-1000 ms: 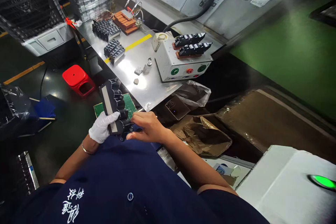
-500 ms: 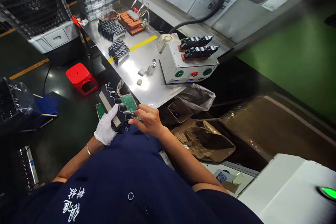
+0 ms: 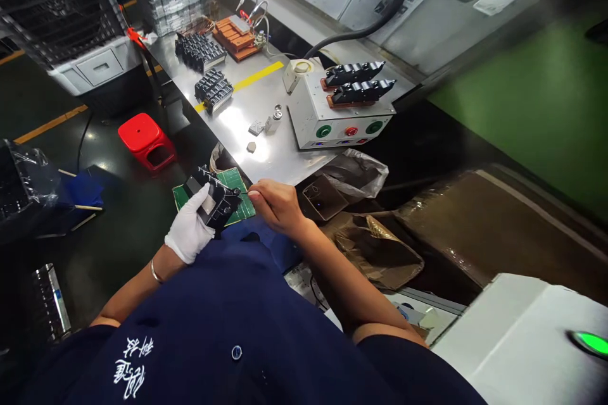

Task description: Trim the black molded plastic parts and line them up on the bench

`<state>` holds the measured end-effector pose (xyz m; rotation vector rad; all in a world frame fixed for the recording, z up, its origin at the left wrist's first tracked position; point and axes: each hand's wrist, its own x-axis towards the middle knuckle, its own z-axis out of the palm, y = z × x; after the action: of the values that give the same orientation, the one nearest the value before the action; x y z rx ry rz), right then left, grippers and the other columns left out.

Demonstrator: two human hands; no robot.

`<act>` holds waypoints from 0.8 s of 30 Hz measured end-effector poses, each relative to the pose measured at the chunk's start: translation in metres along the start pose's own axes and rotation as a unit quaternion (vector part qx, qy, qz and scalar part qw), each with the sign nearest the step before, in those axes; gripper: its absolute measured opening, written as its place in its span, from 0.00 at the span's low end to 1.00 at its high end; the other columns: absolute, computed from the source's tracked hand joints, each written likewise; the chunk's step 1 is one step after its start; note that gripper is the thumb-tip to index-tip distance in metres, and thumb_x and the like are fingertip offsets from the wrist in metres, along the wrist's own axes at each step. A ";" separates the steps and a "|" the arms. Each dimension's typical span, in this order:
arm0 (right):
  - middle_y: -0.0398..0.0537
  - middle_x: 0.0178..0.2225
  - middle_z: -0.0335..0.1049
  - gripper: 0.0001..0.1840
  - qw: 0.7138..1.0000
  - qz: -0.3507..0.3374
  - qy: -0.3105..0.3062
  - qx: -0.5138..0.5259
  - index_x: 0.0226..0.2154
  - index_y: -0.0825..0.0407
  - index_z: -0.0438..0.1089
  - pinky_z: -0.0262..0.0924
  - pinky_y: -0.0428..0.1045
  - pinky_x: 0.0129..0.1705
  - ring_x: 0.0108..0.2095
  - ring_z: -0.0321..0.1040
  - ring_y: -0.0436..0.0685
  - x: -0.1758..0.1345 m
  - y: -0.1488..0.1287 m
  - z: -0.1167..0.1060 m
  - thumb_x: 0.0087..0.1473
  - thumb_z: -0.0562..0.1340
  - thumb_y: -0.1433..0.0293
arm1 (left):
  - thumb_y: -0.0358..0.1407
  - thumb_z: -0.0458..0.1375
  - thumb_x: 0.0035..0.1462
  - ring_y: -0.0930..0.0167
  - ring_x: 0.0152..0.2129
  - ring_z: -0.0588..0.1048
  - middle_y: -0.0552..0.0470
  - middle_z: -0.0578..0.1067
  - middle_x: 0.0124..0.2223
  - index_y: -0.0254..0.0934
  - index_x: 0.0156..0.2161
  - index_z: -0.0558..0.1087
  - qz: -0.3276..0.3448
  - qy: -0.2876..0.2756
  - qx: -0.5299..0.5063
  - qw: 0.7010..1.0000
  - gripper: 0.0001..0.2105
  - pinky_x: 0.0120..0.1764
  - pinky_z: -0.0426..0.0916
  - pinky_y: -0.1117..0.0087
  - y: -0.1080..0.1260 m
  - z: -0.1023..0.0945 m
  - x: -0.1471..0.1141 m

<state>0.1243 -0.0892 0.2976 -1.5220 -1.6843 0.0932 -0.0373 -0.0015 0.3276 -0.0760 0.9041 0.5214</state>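
In its white glove, my left hand (image 3: 190,228) grips a black moulded part (image 3: 221,202) with rounded ribs and a flat grey face. The part is tilted, held above a green mat (image 3: 236,180) in front of my body. My bare right hand (image 3: 277,205) is closed in a pinch just right of the part's end. A thin dark stick-like thing (image 3: 244,192) shows between these fingertips and the part; most of it is hidden in the hand.
On the metal table (image 3: 280,168) stand black ribbed parts (image 3: 213,90), an orange fixture (image 3: 237,38) and a white control box (image 3: 342,120) carrying two black parts. A red stool (image 3: 147,139) is at left. An open brown bag (image 3: 375,253) and cardboard lie right.
The black part has turned in my left hand, so its grey face shows less. My right hand has moved slightly right and up, away from the part's end.
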 end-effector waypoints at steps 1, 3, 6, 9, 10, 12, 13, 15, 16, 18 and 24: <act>0.45 0.22 0.64 0.20 1.000 -0.001 -0.007 -0.008 0.27 0.53 0.68 0.51 0.46 0.27 0.23 0.59 0.49 0.001 0.002 -0.003 0.65 0.49 0.64 | 0.26 0.52 0.62 0.73 0.31 0.80 0.49 0.81 0.33 0.30 0.39 0.75 -0.004 0.010 -0.009 1.000 0.09 0.43 0.75 0.72 0.001 0.001 -0.001; 0.45 0.22 0.64 0.19 0.999 -0.008 -0.024 -0.034 0.26 0.53 0.70 0.50 0.46 0.27 0.23 0.60 0.49 0.004 0.004 -0.007 0.63 0.52 0.63 | 0.26 0.52 0.62 0.73 0.30 0.80 0.49 0.81 0.32 0.30 0.38 0.75 -0.007 0.015 -0.016 1.000 0.09 0.43 0.75 0.72 0.002 0.002 -0.003; 0.44 0.21 0.65 0.20 0.996 -0.025 -0.052 -0.069 0.25 0.53 0.71 0.48 0.46 0.26 0.22 0.59 0.48 0.008 0.006 -0.012 0.62 0.54 0.62 | 0.27 0.52 0.62 0.72 0.32 0.80 0.48 0.81 0.34 0.29 0.39 0.75 -0.008 0.004 -0.013 1.000 0.09 0.44 0.75 0.70 0.001 0.001 -0.005; 0.43 0.19 0.63 0.21 0.993 -0.040 -0.088 -0.061 0.24 0.53 0.70 0.47 0.46 0.25 0.21 0.57 0.48 0.014 0.009 -0.016 0.63 0.53 0.61 | 0.28 0.52 0.62 0.71 0.33 0.80 0.47 0.81 0.34 0.29 0.40 0.75 -0.013 0.000 0.005 1.000 0.09 0.45 0.74 0.70 0.000 -0.001 -0.005; 0.42 0.18 0.62 0.22 0.993 -0.044 -0.104 -0.044 0.23 0.53 0.70 0.47 0.46 0.25 0.21 0.57 0.48 0.015 0.010 -0.018 0.63 0.53 0.61 | 0.28 0.52 0.61 0.71 0.32 0.80 0.47 0.81 0.34 0.29 0.40 0.75 -0.016 0.000 0.012 1.000 0.09 0.44 0.74 0.71 0.000 -0.001 -0.005; 0.42 0.18 0.61 0.23 0.989 -0.052 -0.139 -0.003 0.22 0.53 0.68 0.48 0.45 0.25 0.21 0.57 0.47 0.018 0.012 -0.021 0.64 0.52 0.60 | 0.27 0.52 0.62 0.72 0.32 0.80 0.48 0.81 0.34 0.29 0.40 0.75 -0.020 -0.002 0.023 1.000 0.09 0.44 0.75 0.72 0.001 -0.001 -0.005; 0.42 0.18 0.61 0.24 0.986 -0.054 -0.157 0.017 0.21 0.53 0.68 0.48 0.45 0.25 0.21 0.57 0.47 0.018 0.013 -0.022 0.64 0.51 0.60 | 0.27 0.51 0.62 0.72 0.31 0.80 0.48 0.81 0.33 0.29 0.41 0.75 -0.021 -0.001 0.028 0.999 0.09 0.44 0.75 0.72 0.001 -0.001 -0.005; 0.41 0.18 0.59 0.24 0.980 -0.052 -0.184 0.051 0.21 0.53 0.66 0.49 0.45 0.25 0.20 0.56 0.47 0.018 0.015 -0.024 0.64 0.52 0.60 | 0.27 0.51 0.62 0.72 0.31 0.80 0.48 0.81 0.33 0.29 0.43 0.75 -0.018 0.001 0.034 0.999 0.10 0.44 0.75 0.72 0.001 -0.003 -0.005; 0.40 0.18 0.58 0.24 0.977 -0.047 -0.195 0.066 0.20 0.53 0.65 0.49 0.45 0.25 0.20 0.55 0.46 0.018 0.015 -0.024 0.63 0.52 0.60 | 0.27 0.51 0.62 0.72 0.31 0.80 0.48 0.81 0.33 0.29 0.44 0.74 -0.014 0.003 0.038 0.999 0.10 0.44 0.74 0.72 0.001 -0.004 -0.004; 0.40 0.18 0.56 0.24 0.970 -0.030 -0.220 0.102 0.19 0.52 0.62 0.48 0.45 0.25 0.19 0.52 0.46 0.018 0.017 -0.025 0.63 0.52 0.59 | 0.27 0.52 0.61 0.71 0.32 0.80 0.48 0.81 0.34 0.29 0.45 0.74 -0.011 0.007 0.051 0.999 0.10 0.45 0.74 0.72 0.000 -0.007 -0.004; 0.36 0.16 0.42 0.30 0.891 0.058 -0.370 0.257 0.14 0.52 0.53 0.40 0.45 0.20 0.19 0.40 0.44 0.023 0.026 -0.034 0.59 0.54 0.52 | 0.28 0.55 0.60 0.70 0.34 0.80 0.48 0.81 0.34 0.29 0.45 0.74 -0.058 -0.005 0.071 0.996 0.10 0.47 0.74 0.70 -0.005 -0.010 0.001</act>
<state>0.1678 -0.0784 0.3164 -1.2282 -1.9024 1.2199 -0.0418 -0.0081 0.3195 0.0029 0.9193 0.3490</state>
